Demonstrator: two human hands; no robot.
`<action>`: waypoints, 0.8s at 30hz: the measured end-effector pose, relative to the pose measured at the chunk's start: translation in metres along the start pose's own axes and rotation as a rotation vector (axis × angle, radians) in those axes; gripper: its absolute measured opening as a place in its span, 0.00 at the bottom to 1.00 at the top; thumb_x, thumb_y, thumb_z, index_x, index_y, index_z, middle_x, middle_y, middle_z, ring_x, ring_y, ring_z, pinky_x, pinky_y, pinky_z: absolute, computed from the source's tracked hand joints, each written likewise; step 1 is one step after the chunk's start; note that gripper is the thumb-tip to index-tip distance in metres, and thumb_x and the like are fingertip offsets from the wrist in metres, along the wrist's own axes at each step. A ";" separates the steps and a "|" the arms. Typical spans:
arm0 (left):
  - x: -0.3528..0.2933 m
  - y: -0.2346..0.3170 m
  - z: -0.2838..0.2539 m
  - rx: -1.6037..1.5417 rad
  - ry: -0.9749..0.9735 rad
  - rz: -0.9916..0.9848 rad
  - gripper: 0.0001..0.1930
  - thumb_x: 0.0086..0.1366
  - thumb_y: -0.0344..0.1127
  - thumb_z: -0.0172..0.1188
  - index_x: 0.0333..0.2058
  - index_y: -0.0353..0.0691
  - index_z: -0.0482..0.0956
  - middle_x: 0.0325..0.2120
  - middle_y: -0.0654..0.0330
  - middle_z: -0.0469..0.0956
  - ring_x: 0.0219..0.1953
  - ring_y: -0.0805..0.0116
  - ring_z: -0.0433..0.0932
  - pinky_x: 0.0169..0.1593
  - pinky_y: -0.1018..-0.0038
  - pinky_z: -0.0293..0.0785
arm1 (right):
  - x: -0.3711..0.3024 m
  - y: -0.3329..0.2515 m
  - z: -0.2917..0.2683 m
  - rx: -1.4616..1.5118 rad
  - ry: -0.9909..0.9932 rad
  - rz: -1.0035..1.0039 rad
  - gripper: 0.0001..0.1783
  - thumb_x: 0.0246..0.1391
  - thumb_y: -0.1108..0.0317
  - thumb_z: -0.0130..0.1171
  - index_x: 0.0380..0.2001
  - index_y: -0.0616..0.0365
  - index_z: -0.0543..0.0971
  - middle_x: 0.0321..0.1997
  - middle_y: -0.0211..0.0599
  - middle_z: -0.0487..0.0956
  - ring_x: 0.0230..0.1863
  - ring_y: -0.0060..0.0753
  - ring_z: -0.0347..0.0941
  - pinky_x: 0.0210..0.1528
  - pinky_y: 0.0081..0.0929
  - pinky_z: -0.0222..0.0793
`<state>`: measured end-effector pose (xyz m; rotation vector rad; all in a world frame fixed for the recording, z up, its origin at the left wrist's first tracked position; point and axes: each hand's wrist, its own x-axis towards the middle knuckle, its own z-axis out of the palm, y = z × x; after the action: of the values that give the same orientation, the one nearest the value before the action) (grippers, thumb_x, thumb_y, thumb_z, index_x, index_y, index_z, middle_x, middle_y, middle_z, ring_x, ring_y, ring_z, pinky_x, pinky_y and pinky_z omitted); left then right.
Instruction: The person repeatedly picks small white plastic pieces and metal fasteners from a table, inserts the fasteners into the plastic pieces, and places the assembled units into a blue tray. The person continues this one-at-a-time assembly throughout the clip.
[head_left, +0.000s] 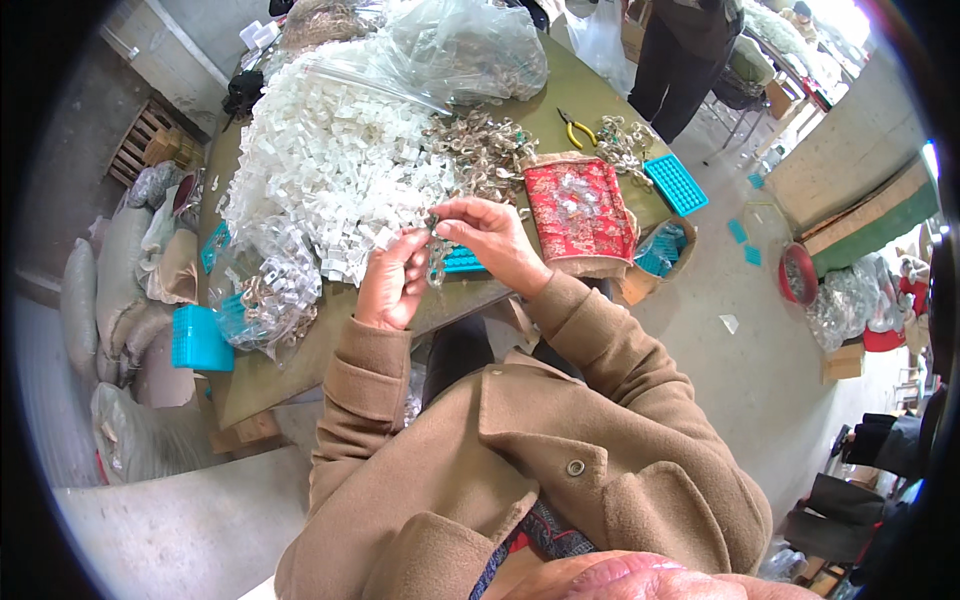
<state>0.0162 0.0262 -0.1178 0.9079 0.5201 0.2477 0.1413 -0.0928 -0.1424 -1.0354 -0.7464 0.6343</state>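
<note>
My left hand point(392, 283) and my right hand point(492, 237) meet over the near edge of the table, thumbs and fingertips pinched together. Between them hangs a short string of small, shiny, link-like metal pieces point(436, 268); their exact kind is too small to make out. Both hands appear to grip its upper end. Just behind the fingers spreads a big heap of small white, clear-looking plastic pieces point(330, 150). Partly hidden under my right hand lies a blue gridded tray point(462, 261). A pile of similar metal links point(480, 150) sits beyond the right hand.
A red patterned cloth pad point(575, 212), yellow-handled pliers point(575, 128) and another blue tray point(676, 184) lie to the right. A box of blue trays point(662, 250) stands beside the table point(270, 385). Bagged metal pieces point(270, 300) are at left. A person point(685, 55) stands behind.
</note>
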 end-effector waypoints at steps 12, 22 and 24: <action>-0.022 -0.028 0.006 0.083 0.149 0.150 0.03 0.64 0.31 0.59 0.36 0.43 0.74 0.21 0.71 0.70 0.19 0.85 0.63 0.19 0.87 0.55 | -0.025 0.000 0.005 -0.275 0.137 -0.097 0.07 0.53 0.72 0.64 0.33 0.62 0.78 0.25 0.26 0.76 0.28 0.15 0.70 0.30 0.19 0.68; -0.016 -0.050 0.012 0.517 0.158 0.561 0.02 0.62 0.24 0.59 0.33 0.35 0.79 0.24 0.69 0.76 0.27 0.84 0.70 0.30 0.83 0.67 | -0.035 0.004 -0.003 0.316 0.027 0.325 0.04 0.56 0.74 0.62 0.33 0.54 0.77 0.27 0.21 0.75 0.25 0.15 0.69 0.28 0.15 0.64; -0.016 -0.050 0.010 0.559 0.170 0.535 0.03 0.61 0.26 0.59 0.32 0.35 0.80 0.23 0.70 0.76 0.27 0.84 0.69 0.30 0.83 0.66 | -0.038 0.003 -0.002 0.294 0.052 0.334 0.04 0.56 0.74 0.61 0.33 0.54 0.77 0.27 0.21 0.75 0.24 0.15 0.69 0.28 0.15 0.64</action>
<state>0.0073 -0.0173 -0.1472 1.5784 0.5030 0.6917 0.1197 -0.1215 -0.1548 -0.9056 -0.4201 0.9692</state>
